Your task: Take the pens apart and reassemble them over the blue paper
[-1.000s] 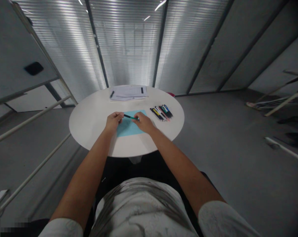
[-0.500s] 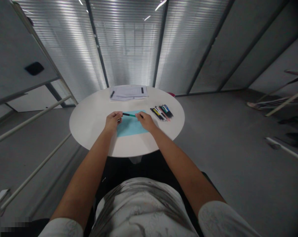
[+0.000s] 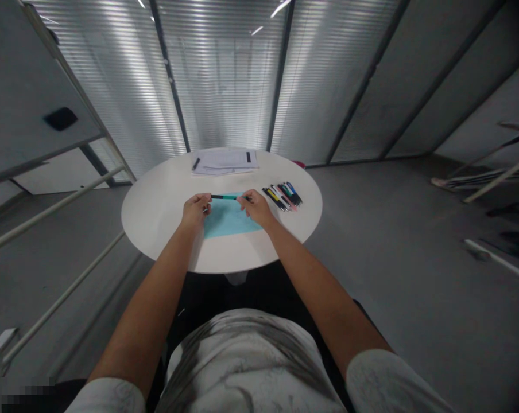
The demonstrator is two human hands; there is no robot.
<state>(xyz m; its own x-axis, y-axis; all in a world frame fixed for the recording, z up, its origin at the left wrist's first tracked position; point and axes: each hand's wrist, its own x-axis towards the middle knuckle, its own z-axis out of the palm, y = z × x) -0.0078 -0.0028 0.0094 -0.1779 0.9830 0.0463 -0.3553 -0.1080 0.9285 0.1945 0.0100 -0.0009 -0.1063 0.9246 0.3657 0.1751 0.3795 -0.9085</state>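
A black and green pen [image 3: 225,197] spans the gap between my two hands, over the far part of a light blue sheet [image 3: 229,221]. My left hand [image 3: 196,210] pinches its black end, and a small shiny tip shows below those fingers. On the other end, my right hand [image 3: 256,207] has its thumb and fingers closed round the pen. To the right of that hand, several pens [image 3: 282,197] lie side by side in a slanted row, with black, yellow, white, red, green and blue parts.
The round white table [image 3: 151,212] carries everything. At its far side lies a stack of white papers [image 3: 225,162] with dark marks on it. A whiteboard on a pale metal frame [image 3: 57,206] stands to the left. Blinds [image 3: 229,86] cover the glass wall behind.
The pen has levelled out between my hands, its right end rising a little. My right hand has shifted slightly up and right, and its fingers have re-gripped the pen.
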